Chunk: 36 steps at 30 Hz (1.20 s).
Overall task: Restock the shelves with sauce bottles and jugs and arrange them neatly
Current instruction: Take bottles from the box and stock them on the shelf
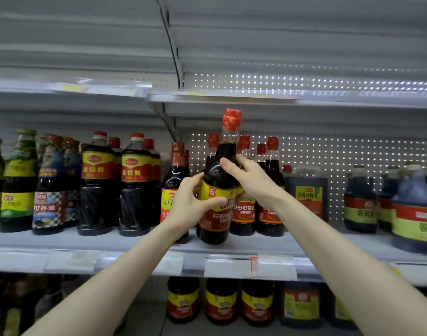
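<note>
**Middle shelf (110, 238), left to right.**

- **Far left:** green-labelled bottles (18, 180) and a blue-labelled bottle (50, 190) stand upright; both are blurred.
- **Next:** two large dark bottles (97, 183) with red-and-yellow labels stand side by side, with more of the same behind them. A slimmer red-capped bottle (174, 175) stands just behind the left hand (190, 202).
- **Centre:** the sauce bottle (218, 175) is dark and red-capped, with a yellow-and-orange label. Its top leans slightly to the right and its base is at the shelf's front edge. Whether it rests on the shelf cannot be told.
  - The left hand's grip is curled round the label band, with the thumb across the front.
  - The right hand (251, 180) has its grip closed on the bottle's shoulder, thumb on the front and fingers wrapped behind.
  - A row of matching bottles (271, 170) stands just behind.
- **Right:** dark jugs (360, 200) with green or yellow labels stand well apart from the held bottle.

**Lower shelf:** further labelled bottles (221, 301).

**Upper shelf (231, 98):** its front edge lies just above the held bottle's cap.
</note>
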{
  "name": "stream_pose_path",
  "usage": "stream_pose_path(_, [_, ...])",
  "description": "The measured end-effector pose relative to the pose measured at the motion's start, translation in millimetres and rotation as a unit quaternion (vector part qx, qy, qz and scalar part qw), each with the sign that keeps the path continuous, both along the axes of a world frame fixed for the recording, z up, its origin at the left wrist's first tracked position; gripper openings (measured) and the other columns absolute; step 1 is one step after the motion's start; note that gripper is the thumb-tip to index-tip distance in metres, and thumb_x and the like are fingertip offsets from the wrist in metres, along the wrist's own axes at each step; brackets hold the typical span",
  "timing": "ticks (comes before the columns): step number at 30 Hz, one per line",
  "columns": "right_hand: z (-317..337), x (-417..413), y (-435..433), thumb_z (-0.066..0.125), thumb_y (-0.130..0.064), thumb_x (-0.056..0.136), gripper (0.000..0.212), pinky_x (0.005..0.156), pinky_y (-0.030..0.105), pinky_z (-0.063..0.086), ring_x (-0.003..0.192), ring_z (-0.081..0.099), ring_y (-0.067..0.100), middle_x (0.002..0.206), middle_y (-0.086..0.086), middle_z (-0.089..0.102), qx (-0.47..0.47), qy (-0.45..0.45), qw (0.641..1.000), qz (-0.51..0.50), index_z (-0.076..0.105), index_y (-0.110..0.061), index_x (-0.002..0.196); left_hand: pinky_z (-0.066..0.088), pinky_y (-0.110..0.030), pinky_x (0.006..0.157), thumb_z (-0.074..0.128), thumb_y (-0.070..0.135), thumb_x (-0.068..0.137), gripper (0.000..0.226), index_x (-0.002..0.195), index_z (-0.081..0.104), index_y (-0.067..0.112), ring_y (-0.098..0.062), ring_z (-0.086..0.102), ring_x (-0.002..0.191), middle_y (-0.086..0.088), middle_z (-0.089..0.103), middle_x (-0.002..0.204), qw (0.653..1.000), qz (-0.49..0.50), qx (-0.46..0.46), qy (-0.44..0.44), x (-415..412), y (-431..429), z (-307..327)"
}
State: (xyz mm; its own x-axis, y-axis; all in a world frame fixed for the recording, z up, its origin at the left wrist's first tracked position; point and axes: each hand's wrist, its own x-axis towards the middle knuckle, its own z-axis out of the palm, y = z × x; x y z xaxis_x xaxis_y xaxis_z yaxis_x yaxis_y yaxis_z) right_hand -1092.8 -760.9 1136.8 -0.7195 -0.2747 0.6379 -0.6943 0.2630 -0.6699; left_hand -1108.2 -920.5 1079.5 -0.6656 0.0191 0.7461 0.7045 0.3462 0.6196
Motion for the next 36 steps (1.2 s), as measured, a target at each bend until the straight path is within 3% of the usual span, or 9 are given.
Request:
stream_pose_path(4, [-0.6, -13.2, -7.8, 0.05, -0.051, 0.094, 0.033, 0.082, 0.036, 0.054, 0.106, 0.062, 0.015, 0.112, -0.008, 0.065, 0.02, -0.005, 0.999, -0.039, 0.059, -0.027, 0.116, 0.053, -0.03, 0.089, 0.084, 0.03, 0.069, 0.06, 0.124, 0.06, 0.02, -0.009, 0.062, 0.103, 0.003, 0.065, 0.111, 1.0, 0.004, -0.001, -0.005, -10.3, -5.6, -3.1])
stream_pose_path(7, [-2.1, -23.1, -12.6, 0.048, -0.054, 0.094, 0.033, 0.088, 0.043, 0.054, 0.105, 0.062, 0.015, 0.112, -0.008, 0.065, 0.031, -0.021, 0.997, -0.065, 0.059, -0.029, 0.113, 0.051, -0.014, 0.077, 0.083, 0.023, 0.071, 0.058, 0.121, 0.055, 0.017, 0.0, 0.061, 0.096, 0.009, 0.065, 0.105, 1.0, 0.014, 0.018, -0.017, -14.2, -7.9, -7.3])
stream_pose_path(10, [0.0, -31.0, -17.1, 0.046, -0.058, 0.093, 0.036, 0.092, 0.047, 0.053, 0.105, 0.062, 0.016, 0.114, -0.006, 0.065, 0.041, -0.031, 0.995, -0.09, 0.059, -0.03, 0.112, 0.049, -0.01, 0.071, 0.081, 0.021, 0.074, 0.053, 0.117, 0.05, 0.019, 0.003, 0.059, 0.093, 0.014, 0.061, 0.1, 0.999, 0.009, 0.031, -0.03, -19.8, -9.7, -9.7])
stream_pose_path(16, [3.2, -41.2, -25.5, 0.042, -0.064, 0.092, 0.054, 0.088, 0.049, 0.055, 0.108, 0.061, 0.025, 0.121, 0.0, 0.064, 0.056, -0.056, 0.988, -0.135, 0.059, -0.025, 0.125, 0.053, -0.038, 0.094, 0.074, 0.037, 0.08, 0.068, 0.137, 0.048, 0.011, -0.014, 0.06, 0.113, -0.001, 0.063, 0.124, 0.999, 0.031, 0.018, -0.037, -31.2, -8.0, -14.4])
stream_pose_path(19, [3.6, -44.2, -28.2, 0.039, -0.064, 0.093, 0.062, 0.076, 0.049, 0.059, 0.11, 0.06, 0.03, 0.132, 0.004, 0.057, 0.062, -0.084, 0.983, -0.153, 0.053, -0.021, 0.136, 0.053, -0.038, 0.094, 0.072, 0.04, 0.081, 0.069, 0.139, 0.048, 0.011, -0.015, 0.059, 0.114, -0.001, 0.062, 0.127, 0.997, 0.067, 0.017, -0.021, -32.2, -5.0, -17.5])
stream_pose_path(25, [7.8, -50.7, -29.9, 0.032, -0.067, 0.093, 0.069, 0.077, 0.05, 0.059, 0.113, 0.058, 0.034, 0.138, 0.009, 0.052, 0.082, -0.097, 0.977, -0.169, 0.045, -0.021, 0.142, 0.052, -0.037, 0.095, 0.069, 0.038, 0.084, 0.061, 0.135, 0.052, 0.01, -0.014, 0.059, 0.112, -0.002, 0.064, 0.122, 0.995, 0.096, 0.02, 0.014, -33.9, 1.4, -21.6])
stream_pose_path(30, [-6.5, -49.8, -24.4, 0.027, -0.061, 0.098, 0.062, 0.091, 0.05, 0.052, 0.13, 0.045, 0.03, 0.152, 0.002, 0.037, 0.032, -0.139, 0.983, -0.117, 0.031, -0.027, 0.149, 0.051, -0.04, 0.095, 0.061, 0.041, 0.09, 0.056, 0.139, 0.048, 0.017, -0.012, 0.058, 0.114, 0.003, 0.062, 0.124, 0.996, 0.084, 0.035, 0.005, -30.9, 4.0, -35.2])
stream_pose_path(36, [-59.6, -45.6, -17.1, 0.027, -0.059, 0.098, 0.058, 0.103, 0.05, 0.043, 0.132, 0.045, 0.025, 0.15, 0.0, 0.041, -0.082, -0.199, 0.976, -0.026, 0.022, -0.036, 0.151, 0.044, -0.041, 0.106, 0.05, 0.036, 0.098, 0.054, 0.147, 0.035, 0.02, -0.011, 0.046, 0.129, 0.003, 0.048, 0.142, 0.996, 0.039, 0.068, -0.04, -21.2, 5.8, -51.2])
